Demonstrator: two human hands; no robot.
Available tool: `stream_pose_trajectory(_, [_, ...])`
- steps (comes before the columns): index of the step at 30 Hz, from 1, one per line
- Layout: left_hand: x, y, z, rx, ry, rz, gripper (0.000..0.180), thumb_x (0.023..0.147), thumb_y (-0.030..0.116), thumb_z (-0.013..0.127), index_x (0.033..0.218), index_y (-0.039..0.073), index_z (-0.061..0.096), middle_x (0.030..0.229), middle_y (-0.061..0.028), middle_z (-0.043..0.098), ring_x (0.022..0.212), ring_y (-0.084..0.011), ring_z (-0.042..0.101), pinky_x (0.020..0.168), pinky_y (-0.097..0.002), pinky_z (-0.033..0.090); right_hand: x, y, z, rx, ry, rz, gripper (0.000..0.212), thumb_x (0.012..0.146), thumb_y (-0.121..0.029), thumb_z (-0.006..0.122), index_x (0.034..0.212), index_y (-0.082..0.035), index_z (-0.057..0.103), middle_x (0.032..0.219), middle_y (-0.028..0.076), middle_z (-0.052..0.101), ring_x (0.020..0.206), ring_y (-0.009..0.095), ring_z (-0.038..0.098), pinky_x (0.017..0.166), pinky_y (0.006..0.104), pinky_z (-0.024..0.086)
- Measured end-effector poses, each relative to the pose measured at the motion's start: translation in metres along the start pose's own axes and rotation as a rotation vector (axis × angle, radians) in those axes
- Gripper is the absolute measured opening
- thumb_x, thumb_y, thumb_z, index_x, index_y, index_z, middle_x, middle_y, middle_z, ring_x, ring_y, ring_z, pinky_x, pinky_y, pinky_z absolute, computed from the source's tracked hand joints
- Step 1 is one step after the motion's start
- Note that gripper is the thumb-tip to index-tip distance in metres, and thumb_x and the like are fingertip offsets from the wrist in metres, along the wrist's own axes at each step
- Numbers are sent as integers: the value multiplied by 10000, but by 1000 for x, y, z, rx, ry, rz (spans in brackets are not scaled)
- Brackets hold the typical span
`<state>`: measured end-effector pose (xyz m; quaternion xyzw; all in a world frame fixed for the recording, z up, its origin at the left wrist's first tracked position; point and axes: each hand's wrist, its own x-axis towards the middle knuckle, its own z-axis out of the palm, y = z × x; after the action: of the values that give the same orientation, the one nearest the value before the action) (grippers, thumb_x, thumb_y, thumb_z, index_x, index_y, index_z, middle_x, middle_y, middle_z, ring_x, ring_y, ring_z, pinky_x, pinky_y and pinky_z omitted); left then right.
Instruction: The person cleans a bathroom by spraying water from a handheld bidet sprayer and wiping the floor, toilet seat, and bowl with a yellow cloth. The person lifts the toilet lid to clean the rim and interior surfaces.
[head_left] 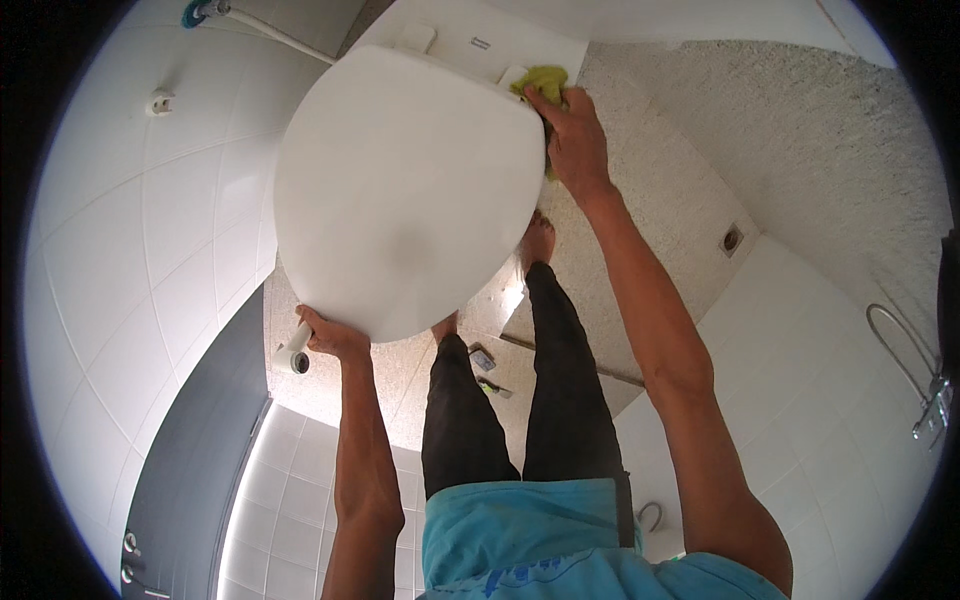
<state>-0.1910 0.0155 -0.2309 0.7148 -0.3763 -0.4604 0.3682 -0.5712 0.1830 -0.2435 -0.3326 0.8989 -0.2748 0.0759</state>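
Observation:
The closed white toilet lid (410,190) fills the upper middle of the head view. At its far right corner, beside the hinge, my right hand (578,140) presses a yellow-green cloth (543,82); part of the cloth hangs down along the lid's right side. My left hand (335,335) is at the lid's near left edge. Its fingers close round a white tube-like piece (290,352) with a dark round opening at its lower end. What that piece belongs to cannot be made out.
A grey door (200,470) stands at left beside white tiled walls. The speckled floor has a drain (731,239) at right. Between my feet and legs lie a small dark flat object (482,357) and a greenish tool-like item (492,387). A chrome tap (935,405) is far right.

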Motion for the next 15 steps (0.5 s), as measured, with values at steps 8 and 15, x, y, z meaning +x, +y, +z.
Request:
stream_pose_trajectory(8, [21, -23, -21, 216, -92, 232, 379, 1052, 385, 466, 999, 28, 583, 911, -65, 604, 839, -145, 595, 734, -322, 510, 20, 7, -16, -129, -143, -174, 460, 886, -25, 610, 1260, -277, 701, 1188, 82, 562, 1136, 261, 574, 951, 376, 534])
stream_pose_trajectory(15, [2, -1, -3, 33, -51, 25, 358, 1053, 380, 470, 966, 45, 562, 910, -52, 586, 830, -140, 577, 725, -320, 501, 59, -7, -29, -366, -196, -498, 389, 879, -92, 632, 1221, -256, 716, 1210, 69, 583, 1157, 229, 582, 974, 370, 539])
